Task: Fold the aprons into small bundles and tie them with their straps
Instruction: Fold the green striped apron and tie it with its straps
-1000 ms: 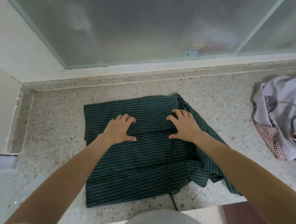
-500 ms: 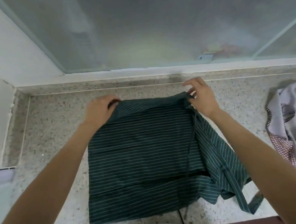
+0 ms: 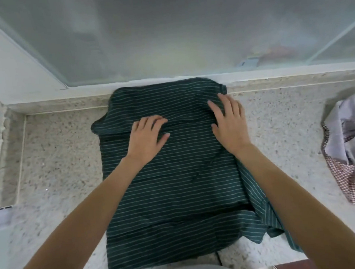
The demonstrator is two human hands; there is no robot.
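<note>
A dark green striped apron (image 3: 176, 187) is lying spread along the speckled stone desk (image 3: 54, 164), its near hem reaching the desk's front edge and a thin dark strap (image 3: 218, 257) trailing off that edge. Loose folds of the apron are bunching out on its right side. Further in, the left hand (image 3: 146, 136) is resting flat on the cloth with fingers relaxed and slightly spread, holding nothing. Just beyond it, the right hand (image 3: 229, 124) is pressing palm-down on the apron, fingers straight and open. The apron's far edge is touching the white sill below a frosted window (image 3: 165, 30). Well apart to the right, a pale grey and checked cloth (image 3: 350, 151) is lying crumpled.
</note>
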